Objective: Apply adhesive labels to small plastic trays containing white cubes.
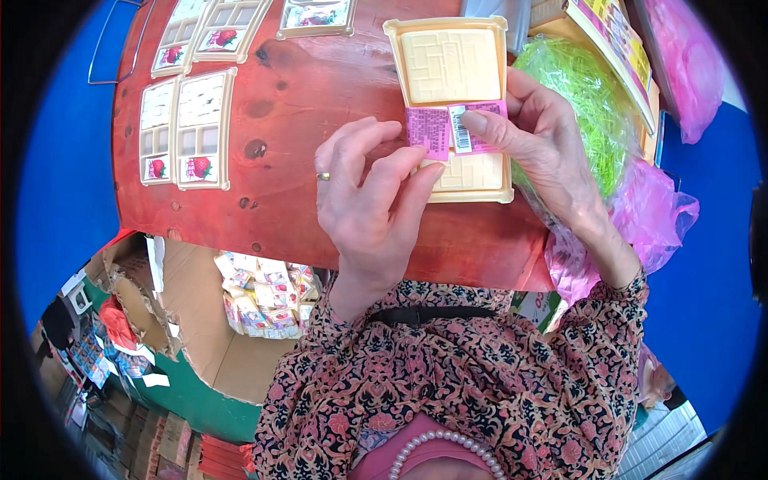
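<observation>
where the pink label (448, 128) crosses the tray (450, 64), both hands press.

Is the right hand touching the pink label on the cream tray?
Touching. The head view shows the right hand with a fingertip pressed on the pink label.

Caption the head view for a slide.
Both hands press a pink label onto a cream tray on a red table.
</observation>
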{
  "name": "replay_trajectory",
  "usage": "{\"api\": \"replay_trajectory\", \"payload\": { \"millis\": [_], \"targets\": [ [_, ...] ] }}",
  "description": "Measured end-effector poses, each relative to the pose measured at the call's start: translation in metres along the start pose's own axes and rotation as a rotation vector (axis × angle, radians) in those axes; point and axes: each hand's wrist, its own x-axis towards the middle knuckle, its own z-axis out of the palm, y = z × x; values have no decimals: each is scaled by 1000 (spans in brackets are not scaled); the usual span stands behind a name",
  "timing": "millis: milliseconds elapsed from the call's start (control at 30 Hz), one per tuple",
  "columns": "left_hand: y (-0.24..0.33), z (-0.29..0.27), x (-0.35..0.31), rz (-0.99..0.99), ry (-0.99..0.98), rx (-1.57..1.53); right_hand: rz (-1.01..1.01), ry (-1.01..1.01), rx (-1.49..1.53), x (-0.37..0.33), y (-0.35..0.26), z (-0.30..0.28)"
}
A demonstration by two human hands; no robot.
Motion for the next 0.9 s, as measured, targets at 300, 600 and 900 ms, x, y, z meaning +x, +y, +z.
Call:
{"api": "replay_trajectory", "payload": {
  "millis": [300,600,900],
  "targets": [
    [3,-1,6,95,-41,137,-125,54,-66,-5,1,8],
    [7,4,6,208,-55,221,-98,57,-73,-3,4,6],
    [-6,11,4,201,-84,22,51,-30,91,1,6,2]
  ]
}}
